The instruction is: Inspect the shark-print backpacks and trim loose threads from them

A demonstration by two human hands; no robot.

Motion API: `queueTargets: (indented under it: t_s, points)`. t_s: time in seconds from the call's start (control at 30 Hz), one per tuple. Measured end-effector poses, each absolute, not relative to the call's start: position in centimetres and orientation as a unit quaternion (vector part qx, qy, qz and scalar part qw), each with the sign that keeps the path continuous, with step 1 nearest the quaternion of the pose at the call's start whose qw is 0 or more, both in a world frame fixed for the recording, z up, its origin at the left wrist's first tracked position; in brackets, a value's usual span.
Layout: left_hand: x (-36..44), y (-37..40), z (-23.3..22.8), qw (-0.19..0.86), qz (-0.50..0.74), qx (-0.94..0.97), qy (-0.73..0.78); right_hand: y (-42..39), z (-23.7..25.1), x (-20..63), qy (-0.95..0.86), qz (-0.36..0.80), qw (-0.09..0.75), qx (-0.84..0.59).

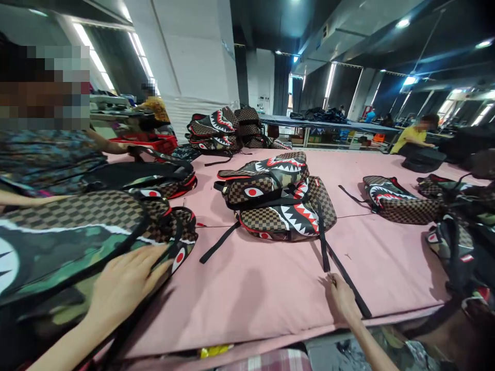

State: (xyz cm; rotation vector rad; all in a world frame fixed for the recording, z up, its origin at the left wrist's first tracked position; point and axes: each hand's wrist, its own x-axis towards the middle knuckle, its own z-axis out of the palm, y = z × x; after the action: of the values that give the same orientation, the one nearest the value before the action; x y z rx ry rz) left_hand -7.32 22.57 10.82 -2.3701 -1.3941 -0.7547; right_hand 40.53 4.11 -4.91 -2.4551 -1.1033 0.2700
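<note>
The pink table [247, 288] is the thing to steer by: padded cloth, smooth and slightly dimpled, its near edge running just in front of the person, with a seam crossing its middle. At its near left corner lies a backpack [88, 242], brown checkerboard fabric with green camouflage and a shark-mouth print, overhanging the edge toward the person. The left hand [124, 286] lies flat on that bag, fingers spread and slack, pressing rather than gripping. Near the table's front edge to the right, the right hand [340, 299] rests on the cloth with fingers curled loosely at a long black strap [348, 281]; I cannot tell whether it pinches the webbing. That strap runs back to two stacked backpacks [278, 198] at the table's centre, the same checkered and toothed pattern. Between the near edge and the stack the cloth is open. More bags [394, 198] lie toward the right side, and another person's patterned sleeve [46, 154] leans over the left side.
</note>
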Motion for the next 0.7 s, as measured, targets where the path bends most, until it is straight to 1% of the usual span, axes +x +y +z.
queueTargets:
  t_s: [0.03,0.1,0.17,0.2,0.27,0.33,0.4,0.5,0.6,0.7]
  points:
    - [-4.1,23.9,12.1,0.137,-0.269,-0.831,-0.467,4.4,-5.6,40.7,-0.397,0.082,0.194,-0.894]
    - [3.7,26.7,14.3,0.075,-0.289,-0.849,-0.436,4.8,-6.7,40.8,-0.404,0.070,0.197,-0.890]
    - [12.2,29.4,15.4,-0.071,-0.294,-0.843,-0.444,4.9,-7.4,41.1,-0.399,0.084,0.251,-0.878]
    - [16.3,30.5,15.7,-0.095,-0.297,-0.837,-0.449,4.8,-7.6,41.3,-0.386,0.089,0.286,-0.872]
    - [23.2,32.3,15.7,-0.107,-0.319,-0.822,-0.459,4.7,-7.9,41.8,-0.364,0.093,0.346,-0.860]
    - [28.0,33.8,15.9,-0.078,-0.352,-0.818,-0.449,4.6,-8.2,42.1,-0.355,0.101,0.382,-0.847]
    - [30.7,35.7,16.3,-0.009,-0.370,-0.835,-0.407,4.7,-8.6,42.3,-0.356,0.113,0.412,-0.832]
    - [32.6,39.0,17.0,0.085,-0.327,-0.857,-0.389,4.8,-9.0,42.3,-0.346,0.118,0.446,-0.817]
    - [33.7,41.6,16.4,0.092,-0.246,-0.857,-0.443,4.9,-9.4,42.2,-0.341,0.122,0.451,-0.816]
    - [34.4,42.0,15.3,0.085,-0.204,-0.853,-0.473,4.9,-9.7,42.2,-0.344,0.127,0.457,-0.810]
